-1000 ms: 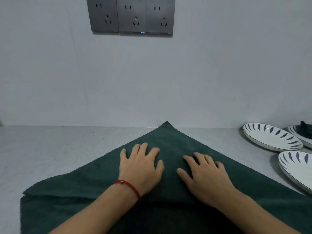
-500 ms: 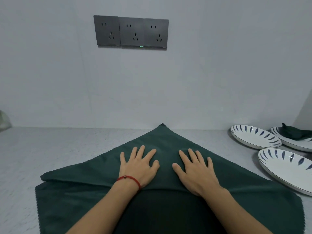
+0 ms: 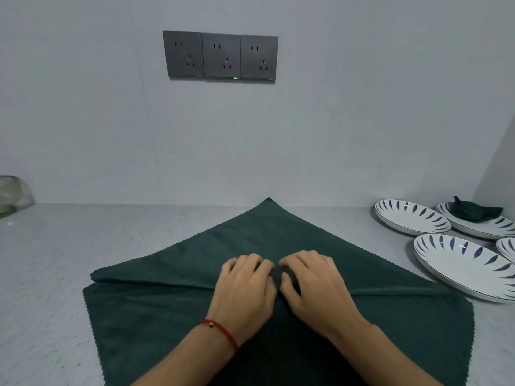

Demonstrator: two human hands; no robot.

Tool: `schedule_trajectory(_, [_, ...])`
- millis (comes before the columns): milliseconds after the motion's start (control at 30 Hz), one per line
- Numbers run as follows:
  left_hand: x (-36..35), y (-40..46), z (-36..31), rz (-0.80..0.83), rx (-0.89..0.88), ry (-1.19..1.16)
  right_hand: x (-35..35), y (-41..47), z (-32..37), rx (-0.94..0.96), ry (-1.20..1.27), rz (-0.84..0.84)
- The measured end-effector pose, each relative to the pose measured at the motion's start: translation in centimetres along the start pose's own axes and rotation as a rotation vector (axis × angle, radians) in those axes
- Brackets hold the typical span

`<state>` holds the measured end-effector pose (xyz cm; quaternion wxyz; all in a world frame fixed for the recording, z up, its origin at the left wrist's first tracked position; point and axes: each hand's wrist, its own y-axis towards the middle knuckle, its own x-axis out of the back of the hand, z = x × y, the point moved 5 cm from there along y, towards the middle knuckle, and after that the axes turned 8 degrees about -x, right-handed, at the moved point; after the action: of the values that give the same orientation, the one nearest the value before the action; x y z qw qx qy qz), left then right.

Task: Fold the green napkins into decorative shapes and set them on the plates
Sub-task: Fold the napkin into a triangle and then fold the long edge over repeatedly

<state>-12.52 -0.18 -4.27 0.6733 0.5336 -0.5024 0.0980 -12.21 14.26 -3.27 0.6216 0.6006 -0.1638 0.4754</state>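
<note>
Head view. Green napkin (image 3: 172, 299), large, spread on the grey speckled bench (image 3: 50, 268), one corner pointing at the back wall, a fold line running across it left to right. Left hand (image 3: 245, 288) and right hand (image 3: 309, 288) side by side on the middle of the cloth at that fold line, knuckles up, fingers curled down into the fabric; a small bunch of cloth shows between the two thumbs, gripped by both. Red cord bracelet (image 3: 220, 330) with one bead on the left wrist.

Plates, white with dark blue leaf marks at the rim, grouped at the right of the bench, well apart from the hands: nearest plate (image 3: 457, 266) just beside the napkin's right edge; far plate (image 3: 409, 218) behind it; rear plate (image 3: 482, 224) carrying a folded green napkin (image 3: 473, 211); part of a fourth plate (image 3: 507, 247) at the frame edge.

Wall (image 3: 334, 135) pale grey, bearing a triple dark socket panel (image 3: 220, 55) with a small green light. Glass object (image 3: 12, 193) at far left, blurred.
</note>
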Motion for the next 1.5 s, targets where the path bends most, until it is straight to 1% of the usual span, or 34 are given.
schedule_trajectory(100, [-0.9,-0.7,0.1,0.130,0.092,-0.044,-0.8,-0.7,0.1,-0.012,0.027,0.081])
schedule_trajectory(167, [-0.9,-0.4,0.0,0.186,0.099,-0.010,-0.5,-0.8,0.0,-0.009,0.038,0.078])
schedule_trajectory(233, [-0.8,-0.6,-0.2,0.226,0.094,-0.024,-0.3,-1.1,-0.1,0.011,0.040,0.111])
schedule_trajectory(400, [-0.6,-1.0,-0.1,0.198,0.068,-0.121,-0.6,-1.2,-0.4,0.004,0.027,0.225])
schedule_trajectory(500, [-0.8,-1.1,0.1,0.147,0.062,-0.157,-0.8,-1.1,-0.6,0.013,0.037,0.232])
schedule_trajectory(633, [-0.7,-1.3,0.0,0.123,0.044,-0.190,-1.3,-1.0,-0.8,0.001,0.060,0.224])
schedule_trajectory(733, [-0.3,-1.0,-0.3,0.110,0.021,-0.144,-1.5,-0.6,-0.7,-0.006,0.051,0.212])
schedule_trajectory(867, [-0.1,-0.7,-0.6,0.084,-0.012,-0.034,-1.8,-0.2,-0.7,-0.025,0.033,0.261])
schedule_trajectory(933, [-0.1,-0.5,-0.7,0.106,0.001,-0.006,-1.6,-0.1,-0.7,-0.033,0.043,0.255])
schedule_trajectory(1100, [-0.6,0.2,-0.4,0.236,0.074,-0.043,-1.3,0.0,-1.0,-0.087,0.148,0.248])
schedule_trajectory(1233, [-0.2,0.6,-0.2,0.267,0.079,-0.084,-1.4,0.3,-1.3,-0.110,0.189,0.261])
schedule_trajectory(1300, [-0.1,0.6,-0.1,0.271,0.093,-0.053,-1.3,0.2,-1.1,-0.072,0.179,0.234])
schedule_trajectory(1400, [-0.2,0.6,-0.1,0.291,0.097,-0.037,-0.9,-0.1,-0.8,0.039,0.063,0.189])
schedule_trajectory(1500, [0.0,0.5,-0.3,0.289,0.085,-0.062,-0.8,0.0,-1.0,0.064,0.022,0.220])
